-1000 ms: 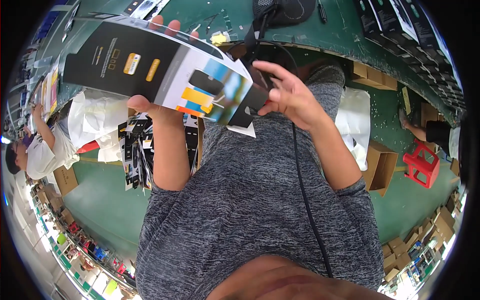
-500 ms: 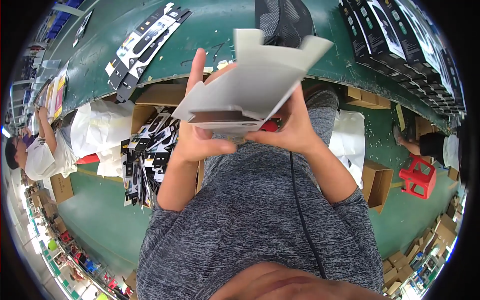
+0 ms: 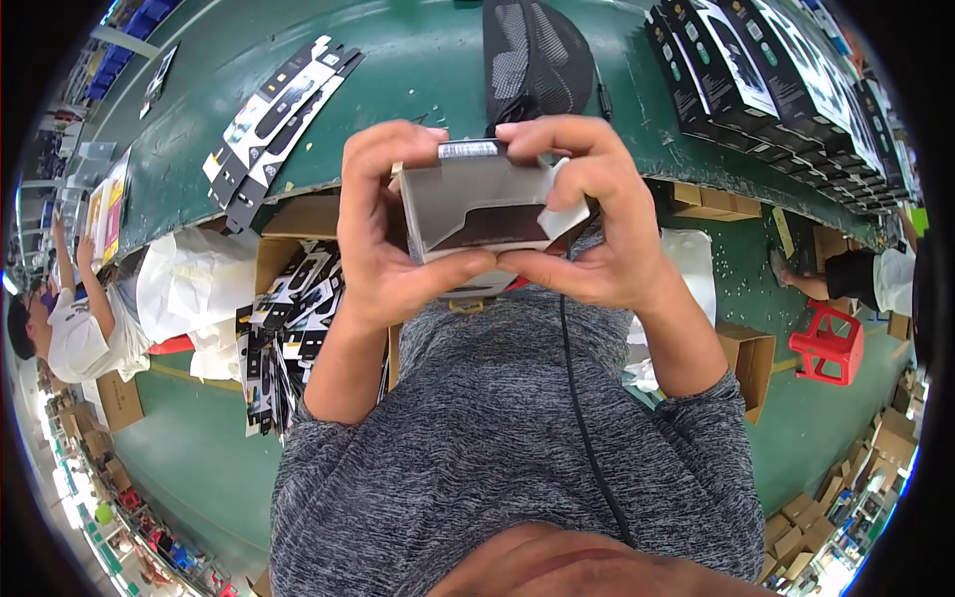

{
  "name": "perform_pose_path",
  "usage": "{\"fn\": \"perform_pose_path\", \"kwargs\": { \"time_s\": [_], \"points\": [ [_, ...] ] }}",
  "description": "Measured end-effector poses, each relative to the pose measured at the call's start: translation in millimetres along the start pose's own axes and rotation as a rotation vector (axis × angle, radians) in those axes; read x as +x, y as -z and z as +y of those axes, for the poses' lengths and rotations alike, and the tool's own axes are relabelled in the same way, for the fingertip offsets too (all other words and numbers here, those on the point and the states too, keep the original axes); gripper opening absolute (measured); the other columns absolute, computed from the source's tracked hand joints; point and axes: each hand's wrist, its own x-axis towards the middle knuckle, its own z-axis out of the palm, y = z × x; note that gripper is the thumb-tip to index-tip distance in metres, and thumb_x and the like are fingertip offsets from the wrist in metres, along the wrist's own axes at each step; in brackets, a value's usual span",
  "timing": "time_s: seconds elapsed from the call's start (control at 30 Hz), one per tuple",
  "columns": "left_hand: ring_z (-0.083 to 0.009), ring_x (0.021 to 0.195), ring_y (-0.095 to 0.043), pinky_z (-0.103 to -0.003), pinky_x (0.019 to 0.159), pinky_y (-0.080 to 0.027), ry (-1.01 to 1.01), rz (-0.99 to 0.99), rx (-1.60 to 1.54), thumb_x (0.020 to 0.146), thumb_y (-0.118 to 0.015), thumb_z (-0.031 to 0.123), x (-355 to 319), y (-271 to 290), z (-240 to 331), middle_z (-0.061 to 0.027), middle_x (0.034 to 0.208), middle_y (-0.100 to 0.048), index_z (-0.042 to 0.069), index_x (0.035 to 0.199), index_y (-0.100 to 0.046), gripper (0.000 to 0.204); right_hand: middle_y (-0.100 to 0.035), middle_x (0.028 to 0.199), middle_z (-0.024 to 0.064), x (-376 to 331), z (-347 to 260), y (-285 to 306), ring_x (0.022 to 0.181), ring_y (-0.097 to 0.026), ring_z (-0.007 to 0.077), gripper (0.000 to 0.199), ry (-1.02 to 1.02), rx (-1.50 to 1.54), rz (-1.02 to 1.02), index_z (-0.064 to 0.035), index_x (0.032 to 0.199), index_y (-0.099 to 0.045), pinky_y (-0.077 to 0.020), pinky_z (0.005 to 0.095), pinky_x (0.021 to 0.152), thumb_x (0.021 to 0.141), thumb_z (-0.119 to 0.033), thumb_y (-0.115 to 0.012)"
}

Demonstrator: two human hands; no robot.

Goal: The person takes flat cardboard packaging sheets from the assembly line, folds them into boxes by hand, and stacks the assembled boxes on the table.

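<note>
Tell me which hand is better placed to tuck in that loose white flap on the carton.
Probably the right hand. The white flap sticks out on its side of the grey carton, right under its fingers, while the left hand grips the opposite side and steadies it.

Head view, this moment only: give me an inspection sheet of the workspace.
Surface: green table, worn front edge.
Job's things: grey folded carton, held at chest height.
Clutter: flat printed cartons fanned at left; dark boxes in a row at right; black mesh object.
Hands: left hand and right hand both grip the carton.
Cables: black cable down the shirt.
Surroundings: cardboard bin of cartons, red stool, a seated person.
</note>
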Motion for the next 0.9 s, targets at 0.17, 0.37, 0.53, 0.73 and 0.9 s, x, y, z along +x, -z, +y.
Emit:
{"fn": "perform_pose_path", "kwargs": {
  "time_s": [0.17,0.37,0.53,0.73,0.9],
  "points": [
    [-0.0289,0.102,-0.059,-0.047,0.093,-0.047,-0.135,-0.018,-0.085,0.074,-0.091,0.025,2,-8,6,-0.0098,0.098,-0.059,0.002,0.146,-0.037,0.093,-0.057,0.128,0.0151,-6,4,-21,0.114,-0.064,0.0259,0.094,0.065,0.276,0.216,-0.0081,0.144,-0.043,-0.0518,0.0395,0.097,0.067,-0.021,-0.095],
    [-0.0266,0.089,-0.051,-0.052,0.094,-0.046,-0.194,-0.248,0.233,0.083,-0.079,0.019,13,-10,43,-0.0058,0.093,-0.050,0.015,0.139,-0.052,0.062,-0.042,0.146,0.0336,-24,4,-43,0.139,-0.044,0.0485,0.060,0.151,0.207,0.372,-0.0030,0.142,-0.049,-0.0408,0.0537,0.111,0.101,-0.044,-0.059],
    [-0.0294,0.102,-0.054,-0.051,0.096,-0.049,-0.099,-0.184,0.300,0.076,-0.082,0.006,14,-29,72,-0.0067,0.105,-0.044,0.027,0.128,-0.063,0.059,-0.048,0.145,0.0310,-21,-20,-38,0.140,-0.043,0.0500,0.052,0.095,0.212,0.344,-0.0031,0.130,-0.065,-0.0383,0.0548,0.112,0.107,-0.046,-0.046],
    [-0.0532,0.128,-0.053,-0.074,0.101,-0.046,-0.402,0.005,0.542,0.107,-0.044,0.044,-6,-32,53,-0.0145,0.123,-0.053,0.011,0.129,-0.047,0.040,-0.058,0.134,0.0310,-17,-31,-34,0.131,-0.048,0.0584,0.044,0.240,0.089,0.432,-0.0093,0.120,-0.068,-0.0452,0.0598,0.104,0.097,-0.046,-0.061],
    [-0.0511,0.126,-0.054,-0.067,0.102,-0.050,-0.332,0.072,0.417,0.093,-0.069,0.028,-13,-36,50,-0.0117,0.117,-0.055,0.011,0.107,-0.060,0.023,-0.062,0.132,0.0259,-13,-38,-35,0.129,-0.051,0.0573,0.044,0.205,0.016,0.429,-0.0104,0.104,-0.066,-0.0453,0.0616,0.102,0.083,-0.049,-0.075]
  ]
}}
